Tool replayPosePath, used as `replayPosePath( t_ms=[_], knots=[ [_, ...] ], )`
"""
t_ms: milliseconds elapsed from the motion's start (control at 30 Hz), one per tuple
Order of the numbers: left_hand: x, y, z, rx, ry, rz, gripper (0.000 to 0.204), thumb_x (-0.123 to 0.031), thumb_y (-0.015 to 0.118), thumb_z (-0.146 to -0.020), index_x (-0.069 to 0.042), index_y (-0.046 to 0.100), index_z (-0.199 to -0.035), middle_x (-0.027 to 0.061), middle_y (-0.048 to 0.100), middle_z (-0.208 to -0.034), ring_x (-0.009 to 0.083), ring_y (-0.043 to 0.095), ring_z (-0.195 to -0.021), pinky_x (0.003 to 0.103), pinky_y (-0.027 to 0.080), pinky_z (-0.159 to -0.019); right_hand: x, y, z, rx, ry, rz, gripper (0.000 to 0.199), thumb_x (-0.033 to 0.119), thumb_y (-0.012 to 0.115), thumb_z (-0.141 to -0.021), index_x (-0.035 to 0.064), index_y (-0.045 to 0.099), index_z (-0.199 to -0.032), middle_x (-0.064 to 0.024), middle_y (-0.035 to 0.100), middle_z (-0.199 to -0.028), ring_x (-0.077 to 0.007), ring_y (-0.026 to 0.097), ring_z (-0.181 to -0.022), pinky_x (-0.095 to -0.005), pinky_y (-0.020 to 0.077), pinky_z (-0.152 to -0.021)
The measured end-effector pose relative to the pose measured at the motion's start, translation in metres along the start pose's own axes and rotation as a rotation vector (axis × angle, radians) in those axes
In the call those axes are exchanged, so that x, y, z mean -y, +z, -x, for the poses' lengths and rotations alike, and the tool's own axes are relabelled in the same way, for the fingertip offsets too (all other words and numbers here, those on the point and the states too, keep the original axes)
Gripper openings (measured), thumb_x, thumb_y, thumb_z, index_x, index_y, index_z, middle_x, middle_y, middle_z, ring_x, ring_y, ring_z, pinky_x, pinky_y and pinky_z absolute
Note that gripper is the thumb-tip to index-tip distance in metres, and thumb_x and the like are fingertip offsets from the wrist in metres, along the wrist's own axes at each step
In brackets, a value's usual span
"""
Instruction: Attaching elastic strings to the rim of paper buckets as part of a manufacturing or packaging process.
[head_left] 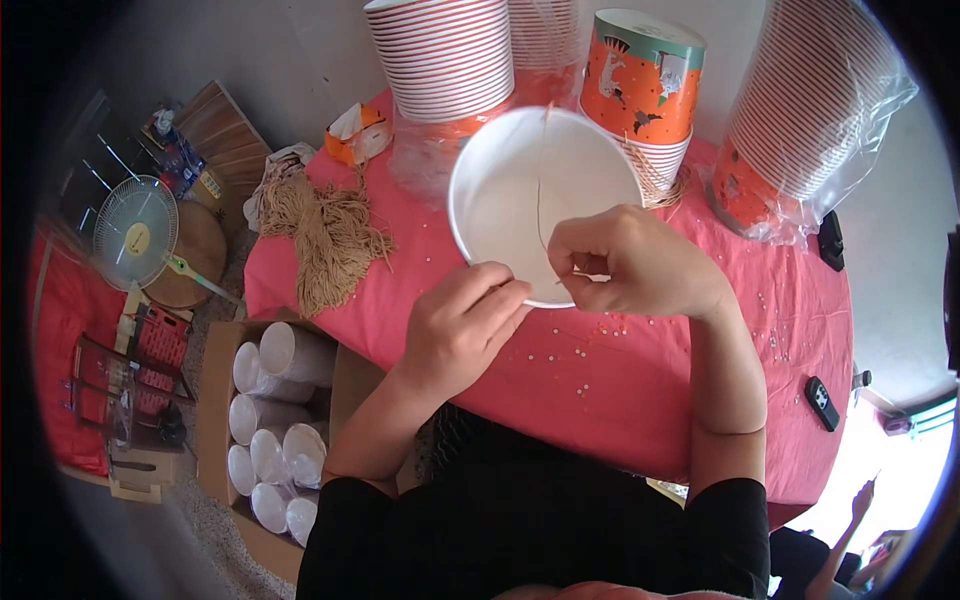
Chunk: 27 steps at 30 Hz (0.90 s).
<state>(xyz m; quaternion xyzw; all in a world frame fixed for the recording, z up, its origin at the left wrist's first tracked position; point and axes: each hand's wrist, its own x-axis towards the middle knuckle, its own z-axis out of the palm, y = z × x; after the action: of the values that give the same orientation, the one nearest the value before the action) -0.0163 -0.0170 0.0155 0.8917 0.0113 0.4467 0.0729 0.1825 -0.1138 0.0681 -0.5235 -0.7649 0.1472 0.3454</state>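
A large white paper bucket [500, 185] is tipped so that its open mouth faces me above the pink-covered table. My left hand [462, 325] is closed on its near rim, fingers over the edge. A thin brown cord [541, 190] runs from the far rim across the opening to my right hand [640, 265]. That hand pinches the cord between thumb and fingers at the near right rim. The cord's end behind the fingers is hidden. A tangled bundle of tan cords [328, 240] lies on the table to the left.
Stacked white buckets [445, 60] stand at the back, beside an orange and green printed bucket [645, 85]. A bagged stack [800, 110] is at the right. Small paper dots litter the pink cloth [600, 430]. A cardboard box [215, 400] holds wrapped rolls. A black remote [822, 403] lies near the right edge.
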Motion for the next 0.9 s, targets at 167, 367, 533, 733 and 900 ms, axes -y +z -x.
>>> replayPosePath(
  t_ms=[167, 367, 533, 733, 900],
  knots=[
    [0.003, -0.004, 0.004, -0.058, 0.169, -0.133, 0.026, 0.0, 0.071, -0.065, -0.001, 0.068, -0.091, 0.0056, 0.06, -0.093, 0.0202, 0.059, -0.067, 0.031, 0.049, -0.055, 0.013, -0.001, 0.0, 0.108, 0.035, 0.079, 0.008, 0.002, 0.062, -0.07, 0.0044, 0.057, -0.075, -0.008, 0.057, -0.063, -0.0244, 0.057, -0.06, -0.036, 0.0433, -0.055],
    [0.003, -0.003, 0.007, -0.115, 0.296, -0.177, 0.027, -0.001, 0.069, -0.063, -0.001, 0.07, -0.091, 0.0062, 0.061, -0.1, 0.018, 0.057, -0.065, 0.029, 0.049, -0.056, 0.015, 0.002, 0.003, 0.131, 0.037, 0.153, 0.006, 0.006, 0.062, -0.072, 0.0058, 0.056, -0.073, -0.0107, 0.059, -0.064, -0.0312, 0.061, -0.067, -0.0428, 0.0449, -0.06],
    [0.001, -0.008, 0.004, -0.106, 0.33, -0.186, 0.027, 0.0, 0.068, -0.064, -0.001, 0.07, -0.09, 0.0066, 0.061, -0.102, 0.0182, 0.057, -0.065, 0.03, 0.049, -0.057, 0.016, 0.003, 0.004, 0.133, 0.037, 0.164, 0.006, 0.007, 0.062, -0.073, 0.0061, 0.056, -0.072, -0.0108, 0.059, -0.064, -0.0313, 0.061, -0.067, -0.0425, 0.0448, -0.059],
    [0.001, -0.009, 0.0, -0.101, 0.362, -0.194, 0.025, 0.0, 0.068, -0.065, 0.0, 0.069, -0.09, 0.0073, 0.061, -0.102, 0.018, 0.056, -0.065, 0.03, 0.049, -0.057, 0.015, 0.004, 0.003, 0.126, 0.034, 0.152, 0.007, 0.008, 0.063, -0.076, 0.0067, 0.057, -0.073, -0.01, 0.058, -0.064, -0.0307, 0.061, -0.068, -0.0414, 0.0454, -0.061],
    [0.0, -0.01, -0.001, -0.061, 0.344, -0.205, 0.028, 0.0, 0.068, -0.066, 0.001, 0.068, -0.094, 0.0073, 0.061, -0.103, 0.0182, 0.056, -0.066, 0.029, 0.049, -0.057, 0.008, 0.003, 0.004, 0.023, -0.114, 0.099, 0.007, 0.001, 0.068, -0.075, 0.0041, 0.063, -0.08, -0.0077, 0.061, -0.074, -0.027, 0.061, -0.068, -0.0359, 0.0466, -0.061]
  ],
)
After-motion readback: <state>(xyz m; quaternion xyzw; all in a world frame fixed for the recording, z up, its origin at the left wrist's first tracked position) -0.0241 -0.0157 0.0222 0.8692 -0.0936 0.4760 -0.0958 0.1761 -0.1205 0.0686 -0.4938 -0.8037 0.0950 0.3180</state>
